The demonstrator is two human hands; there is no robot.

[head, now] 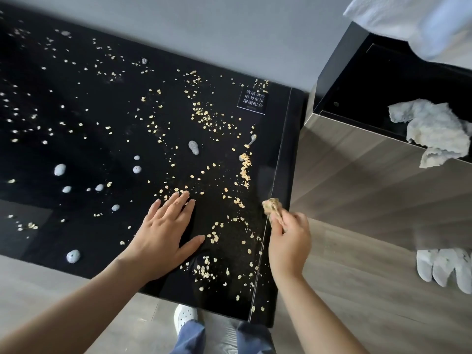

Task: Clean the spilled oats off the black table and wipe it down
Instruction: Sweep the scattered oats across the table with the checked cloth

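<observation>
Black bin (339, 80) holds crumpled paper (431, 123); left hand (163, 231) lies flat on table (102, 149), right hand (290, 241) pinches tan wad (272, 205).

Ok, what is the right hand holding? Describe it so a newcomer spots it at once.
Start at the black table strewn with oats and follow its right edge towards the near corner. There the right hand pinches a small crumpled wad over that edge. It is tan-brown, unlike the pale grey blobs on the table and the whitish tissue in the dark box.
</observation>
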